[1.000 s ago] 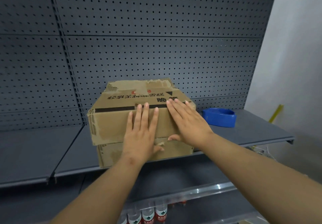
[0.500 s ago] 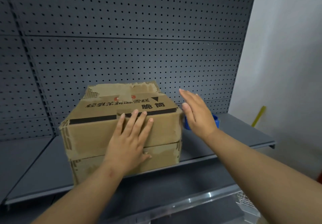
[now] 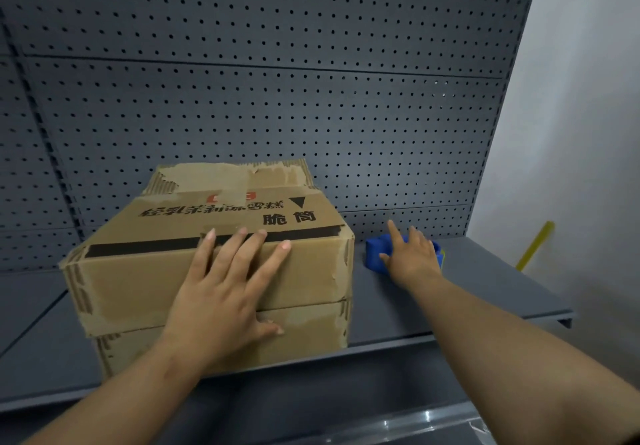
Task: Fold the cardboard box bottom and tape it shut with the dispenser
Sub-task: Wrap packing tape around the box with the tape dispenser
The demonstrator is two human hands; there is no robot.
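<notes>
The flaps of the cardboard box (image 3: 211, 271) are pinned flat under the spread left hand (image 3: 225, 292); the blue tape dispenser (image 3: 375, 255) is reached by the open right hand (image 3: 410, 257), not yet gripped; taping remains.

Place: shop or stockroom
Evidence: grey pegboard back panel (image 3: 277, 115), metal gondola shelf (image 3: 485, 292), cardboard box (image 3: 145, 281) on it

Shelf (image 3: 485, 292): grey metal, flat, with a perforated grey back panel (image 3: 311, 115) rising behind it. A seam divides it from a second shelf section (image 3: 24, 306) at left.

Lying on it:
- cardboard box (image 3: 145, 281), worn, with printed characters, near the front edge, beneath my left hand;
- blue tape dispenser (image 3: 374, 254), just right of the box, apart from it, near the back panel, under my right hand.
</notes>
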